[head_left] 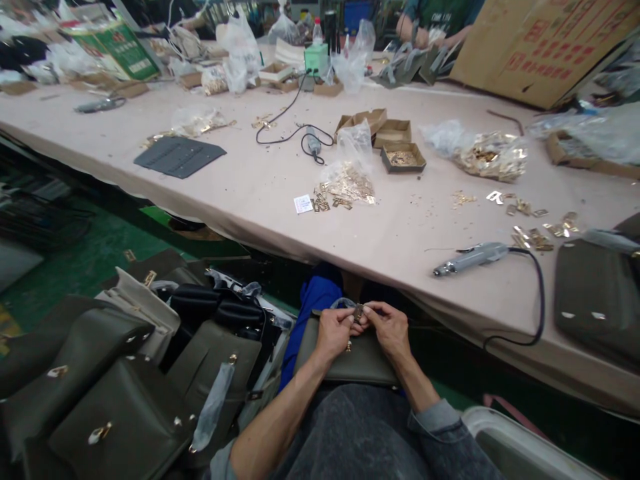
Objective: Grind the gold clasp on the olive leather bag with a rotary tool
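An olive green handbag [350, 363] lies on my lap, below the table's front edge. My left hand [334, 331] and my right hand [389, 327] meet over its top edge. Together their fingertips pinch a small metal clasp piece [359, 311] at the bag's rim. A gold stud [349, 346] shows on the bag's face under my left hand.
A grey electric screwdriver [470, 258] with a black cord lies on the pink table [250, 193]. Gold metal fittings [345, 187] spill from a plastic bag, beside small cardboard boxes [403, 158]. Several olive handbags [120, 413] are piled at lower left. Another person's arms [430, 33] work at the far side.
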### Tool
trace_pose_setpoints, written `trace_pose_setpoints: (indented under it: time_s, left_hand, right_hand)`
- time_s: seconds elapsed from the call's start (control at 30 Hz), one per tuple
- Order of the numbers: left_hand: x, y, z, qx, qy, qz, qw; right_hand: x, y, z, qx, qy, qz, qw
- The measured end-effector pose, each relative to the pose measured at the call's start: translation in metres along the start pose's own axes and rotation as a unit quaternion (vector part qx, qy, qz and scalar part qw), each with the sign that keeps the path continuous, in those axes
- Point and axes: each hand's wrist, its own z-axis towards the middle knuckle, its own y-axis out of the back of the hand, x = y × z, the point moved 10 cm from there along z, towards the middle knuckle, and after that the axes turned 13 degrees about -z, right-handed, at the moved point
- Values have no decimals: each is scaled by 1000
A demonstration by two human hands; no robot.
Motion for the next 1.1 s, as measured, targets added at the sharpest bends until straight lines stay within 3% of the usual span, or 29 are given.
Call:
trace_pose_setpoints:
  time_s: [0.27, 0.53, 1.1]
  left_hand:
    - [1, -4, 1, 2, 3, -4, 1000]
    - [1, 0, 0, -32, 5, -7, 999]
    - [-1, -3, -1, 3, -8, -44, 999]
  right_hand:
    - [14, 2, -7, -11, 44, -37, 998]
    - [12, 20, -7, -45, 41, -44, 997]
    - [30, 3, -12, -53, 116, -125, 984]
